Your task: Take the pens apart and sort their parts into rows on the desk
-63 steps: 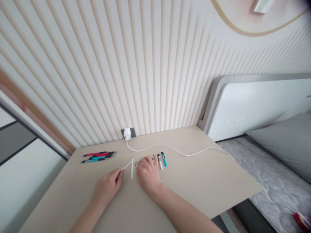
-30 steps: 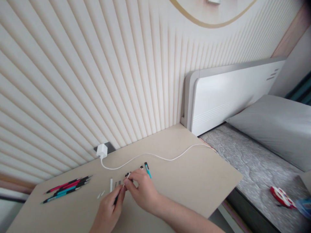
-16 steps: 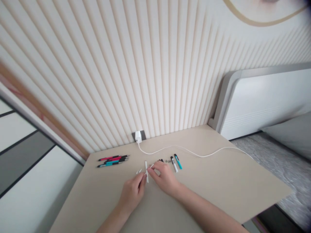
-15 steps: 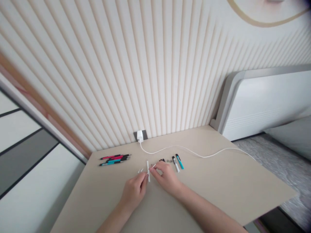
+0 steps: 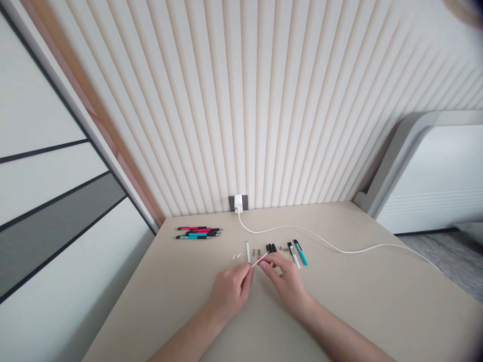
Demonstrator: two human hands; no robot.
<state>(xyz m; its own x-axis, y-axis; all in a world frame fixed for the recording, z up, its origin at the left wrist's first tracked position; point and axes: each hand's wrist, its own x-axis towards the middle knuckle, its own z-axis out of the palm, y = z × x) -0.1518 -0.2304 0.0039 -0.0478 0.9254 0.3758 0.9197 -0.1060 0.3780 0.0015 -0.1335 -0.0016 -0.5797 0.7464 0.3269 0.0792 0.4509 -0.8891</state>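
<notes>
- A thin white rod (image 5: pixel 258 260), probably a pen refill, spans the gap between your two hands, its long axis slanting from the left fingertips forward and rightward to the right fingertips.
- Your left hand (image 5: pixel 231 294) is closed in a pinch, thumb against forefinger, on the rod's near end.
- Your right hand (image 5: pixel 285 281) is loosely curled, thumb and forefinger at the rod's far end; whether they grip it or only touch it, you cannot tell. Both hands are about equally near.
- Just beyond your left fingertips, a second white stick (image 5: pixel 248 250) lies pointing away from you; two small white tips (image 5: pixel 236 256) are left of it.
- Beyond your right fingers sit short black grips (image 5: pixel 271 248), with small metal pieces on either side; right of these are a white pen barrel (image 5: pixel 293 254) and a teal pen barrel (image 5: pixel 301 252).
- Farther out past your left hand, red and blue pens (image 5: pixel 199 233) lie in a bundle.
- The beige desk (image 5: pixel 339 291) meets a ribbed wall (image 5: pixel 256 100) ahead, where a white charger (image 5: pixel 238 202) is plugged in, its cable (image 5: pixel 328 240) trailing beyond your right hand.
</notes>
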